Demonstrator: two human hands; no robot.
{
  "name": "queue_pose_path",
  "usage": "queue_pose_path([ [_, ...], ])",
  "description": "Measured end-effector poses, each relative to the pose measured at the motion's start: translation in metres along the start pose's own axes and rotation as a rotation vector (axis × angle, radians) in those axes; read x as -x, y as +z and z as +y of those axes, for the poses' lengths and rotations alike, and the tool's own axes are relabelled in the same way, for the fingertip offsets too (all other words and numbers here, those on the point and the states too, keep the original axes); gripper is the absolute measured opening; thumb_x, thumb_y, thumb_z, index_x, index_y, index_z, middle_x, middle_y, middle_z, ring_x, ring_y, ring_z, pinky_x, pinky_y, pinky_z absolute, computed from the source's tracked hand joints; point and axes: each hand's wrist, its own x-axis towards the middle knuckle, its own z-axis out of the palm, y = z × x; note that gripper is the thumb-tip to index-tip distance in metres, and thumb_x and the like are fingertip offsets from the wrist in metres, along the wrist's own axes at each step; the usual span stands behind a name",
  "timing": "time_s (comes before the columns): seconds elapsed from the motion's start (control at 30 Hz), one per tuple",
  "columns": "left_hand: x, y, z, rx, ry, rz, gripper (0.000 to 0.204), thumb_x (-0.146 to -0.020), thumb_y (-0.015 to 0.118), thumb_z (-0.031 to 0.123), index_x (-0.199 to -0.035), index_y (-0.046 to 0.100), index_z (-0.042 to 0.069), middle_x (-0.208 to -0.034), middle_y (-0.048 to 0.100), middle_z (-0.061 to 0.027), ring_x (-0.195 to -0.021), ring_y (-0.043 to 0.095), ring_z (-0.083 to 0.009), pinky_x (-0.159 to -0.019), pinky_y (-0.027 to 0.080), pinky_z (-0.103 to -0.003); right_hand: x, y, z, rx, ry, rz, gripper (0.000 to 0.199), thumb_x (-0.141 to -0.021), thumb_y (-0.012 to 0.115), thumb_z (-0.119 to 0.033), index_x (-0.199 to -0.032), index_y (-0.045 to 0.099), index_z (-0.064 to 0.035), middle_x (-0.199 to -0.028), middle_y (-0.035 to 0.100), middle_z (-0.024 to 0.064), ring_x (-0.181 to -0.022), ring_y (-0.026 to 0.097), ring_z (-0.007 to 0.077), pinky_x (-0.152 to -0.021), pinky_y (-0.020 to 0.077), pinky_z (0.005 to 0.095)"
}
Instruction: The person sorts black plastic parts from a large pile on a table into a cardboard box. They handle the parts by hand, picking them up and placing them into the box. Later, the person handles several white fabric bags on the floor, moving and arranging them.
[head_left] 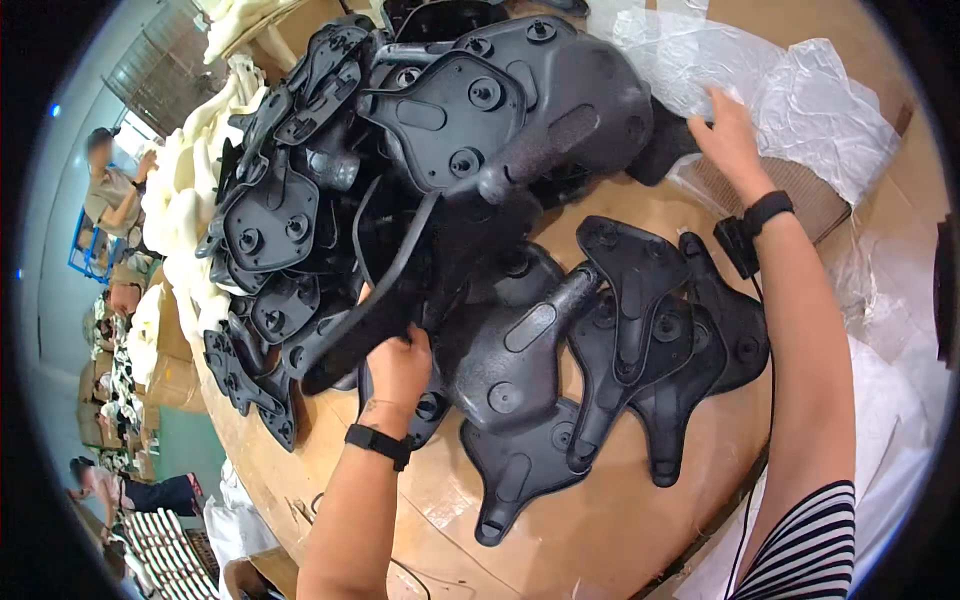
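Note:
My left hand is closed on the lower edge of a curved black moulded plastic part, which stands tilted against the pile. My right hand reaches to the far right, thumb and forefinger apart, against a crumpled clear plastic bag. Its other fingers are hard to see. Just left of it lies a dark flat end of a black part. Between my arms lie several more black shells, among them a domed one and a flat one with round pegs.
A high heap of black parts covers the far left of the cardboard-topped table. Cream-coloured pieces are piled beyond it. A dark cable runs under my right arm. Two people are at the left, away from the table.

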Motion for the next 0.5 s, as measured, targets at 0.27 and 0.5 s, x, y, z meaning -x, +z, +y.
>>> queue_pose_path([
  [0.27,-0.034,-0.002,0.012,0.556,0.615,0.368,0.015,-0.07,0.055,0.004,-0.076,0.058,-0.009,-0.085,0.058,-0.0295,-0.069,0.059,-0.0403,-0.063,0.047,-0.038,-0.041,0.004,-0.022,0.355,0.044,-0.729,0.052,-0.063,0.066,-0.046,-0.086,0.065,0.0,-0.093,0.063,0.0174,-0.087,0.059,0.0335,-0.072,0.0491,0.0417],
  [0.5,-0.046,0.035,0.017,0.152,0.267,0.098,0.027,-0.078,0.05,0.014,-0.07,0.062,-0.008,-0.07,0.059,-0.0292,-0.073,0.06,-0.0414,-0.072,0.048,-0.04,0.047,0.04,-0.032,-0.029,0.315,-0.902,0.031,-0.074,0.058,-0.012,-0.102,0.055,0.0024,-0.094,0.059,0.0268,-0.092,0.056,0.0419,-0.081,0.044,0.045],
])
